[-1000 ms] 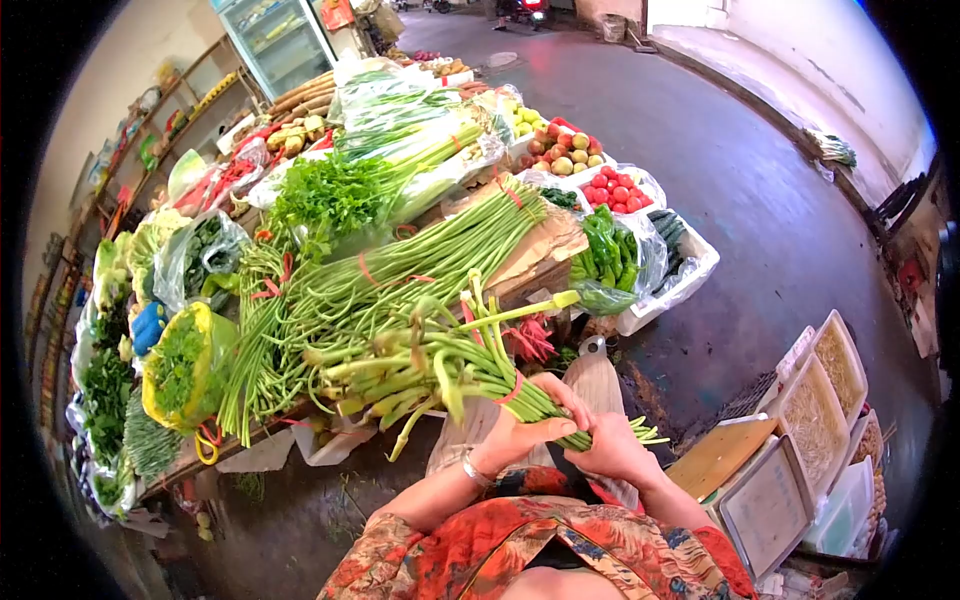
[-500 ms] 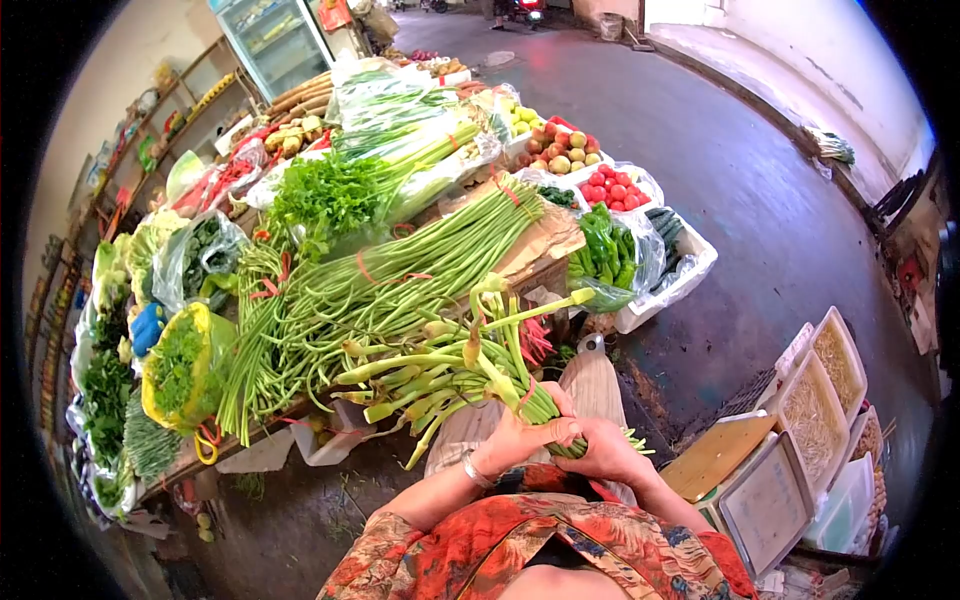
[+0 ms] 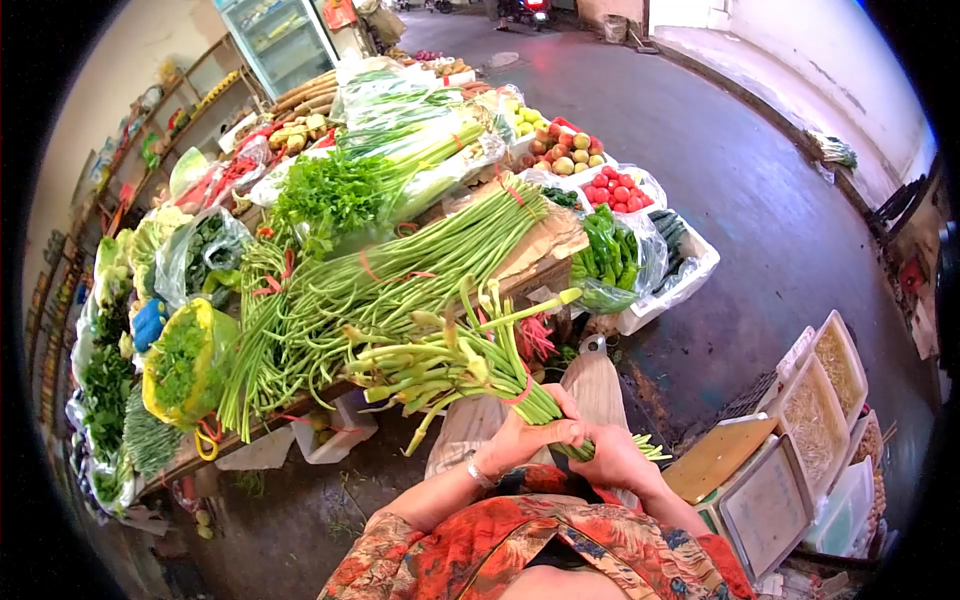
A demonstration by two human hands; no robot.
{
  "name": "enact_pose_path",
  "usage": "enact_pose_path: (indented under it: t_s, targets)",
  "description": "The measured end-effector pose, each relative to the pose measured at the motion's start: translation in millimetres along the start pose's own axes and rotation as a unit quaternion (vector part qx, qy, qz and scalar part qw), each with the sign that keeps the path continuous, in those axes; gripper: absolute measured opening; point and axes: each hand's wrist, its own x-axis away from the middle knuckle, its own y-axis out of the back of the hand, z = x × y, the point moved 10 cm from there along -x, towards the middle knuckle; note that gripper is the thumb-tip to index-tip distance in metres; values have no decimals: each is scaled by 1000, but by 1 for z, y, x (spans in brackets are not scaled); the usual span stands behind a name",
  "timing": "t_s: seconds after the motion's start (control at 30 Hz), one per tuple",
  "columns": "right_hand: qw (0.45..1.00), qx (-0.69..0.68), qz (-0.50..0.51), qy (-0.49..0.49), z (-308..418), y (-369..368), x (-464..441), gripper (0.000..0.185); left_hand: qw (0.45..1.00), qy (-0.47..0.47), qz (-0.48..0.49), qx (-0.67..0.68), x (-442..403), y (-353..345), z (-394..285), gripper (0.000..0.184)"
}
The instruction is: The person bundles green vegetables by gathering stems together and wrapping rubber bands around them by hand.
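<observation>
In front of my body I hold a bunch of garlic scapes (image 3: 440, 362), their pale swollen tips fanning out to the left. A red tie (image 3: 522, 388) circles the stalks just beyond my left hand. My left hand (image 3: 532, 432) is closed around the stalks, thumb on top. Close beside it, my right hand (image 3: 612, 458) grips the bunch near the cut ends (image 3: 650, 447), which poke out past it. On the table lies a large bundle of long thin green stalks (image 3: 420, 250) with red ties, just beyond the held bunch.
Leafy greens (image 3: 330, 195), a yellow bag of greens (image 3: 180, 365) and a blue item (image 3: 149, 322) crowd the table. Boxes of tomatoes (image 3: 617, 190) and green peppers (image 3: 605, 250) stand at its right end. At lower right are a scale-like box (image 3: 760, 505) and white trays (image 3: 810, 405).
The held bunch has turned slightly, its tips shifting a little to the right. More cut ends show beyond my right hand. Both hands keep their grip.
</observation>
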Motion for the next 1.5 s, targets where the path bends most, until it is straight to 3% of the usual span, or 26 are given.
enact_pose_path:
  t_s: [0.1, 0.13, 0.17, 0.23, 0.27, 0.4, 0.5, 0.53, 0.6, 0.63, 0.7, 0.73, 0.77, 0.83, 0.9, 0.97, 1.03, 1.1, 1.17, 1.23, 1.37, 1.43, 1.47, 1.5]
  targets:
    - [999, 31, -7, -24, -9, 5, 3, 32, 992, 24, 32, -116, 0, -4, 2, 23]
    - [998, 46, -1, -39, -13, 5, 2, 33, 991, 32, 69, -107, 5, 1, 13, 36]
    - [998, 46, 0, -39, -13, 6, 0, 33, 991, 33, 68, -106, 10, 6, 17, 36]
    - [994, 108, 19, -13, -8, 4, -4, 46, 992, 57, 29, -112, 21, 24, 28, 48]
    - [992, 126, 11, 11, -14, -2, -9, 36, 991, 88, 21, -94, 31, 42, 43, 61]
    - [979, 190, 58, 34, -23, -31, -33, 19, 977, 193, -60, -71, 68, 89, 69, 59]
    - [974, 205, 65, 65, -13, -42, -45, 20, 933, 275, -220, -78, 117, 135, 96, 40]
    - [972, 212, 61, 81, -12, -48, -48, 20, 932, 276, -221, -77, 121, 138, 96, 40]
    - [971, 212, 62, 89, -9, -50, -50, 21, 865, 351, -189, -306, 133, 152, 99, 35]
    - [970, 213, 62, 97, -6, -50, -51, 23, 865, 351, -190, -304, 131, 144, 89, 35]
    - [968, 218, 71, 103, -4, -51, -54, 24, 868, 335, -89, -357, 119, 114, 71, 37]
    - [965, 223, 79, 109, -3, -52, -54, 25, 907, 246, -83, -332, 107, 106, 60, 32]
    - [965, 224, 79, 109, -2, -53, -54, 25, 908, 245, -83, -331, 99, 102, 57, 32]
    - [964, 225, 88, 112, 1, -56, -56, 26, 942, 155, -138, -264, 68, 95, 25, 27]
    - [957, 242, 95, 125, 4, -63, -59, 26, 965, 89, -136, -207, 35, 111, 35, 21]
    - [950, 262, 104, 137, 3, -72, -60, 26, 972, 130, -185, -71, 14, 152, 84, 19]
    - [949, 275, 99, 119, -6, -79, -64, 32, 941, 237, -210, -121, 17, 177, 118, 20]
    - [944, 290, 79, 136, -11, -79, -66, 34, 944, 235, -207, -99, 14, 183, 125, 20]
    - [948, 286, 106, 92, -20, -80, -71, 34, 945, 238, -210, -81, 17, 188, 131, 21]
    - [947, 286, 122, 77, -22, -82, -76, 40, 954, 200, -224, -2, 18, 187, 127, 17]
    - [943, 277, 170, 68, -22, -83, -81, 56, 951, 192, -241, 11, 25, 202, 138, 19]
    - [968, 140, 189, 90, -22, -83, -84, 63, 950, 189, -248, 6, 27, 204, 143, 19]
    - [977, 23, 183, 109, -22, -81, -90, 57, 946, 195, -257, -31, 29, 206, 145, 19]
    - [977, 27, 180, 110, -28, -83, -98, 57, 941, 201, -265, -69, 30, 208, 145, 20]
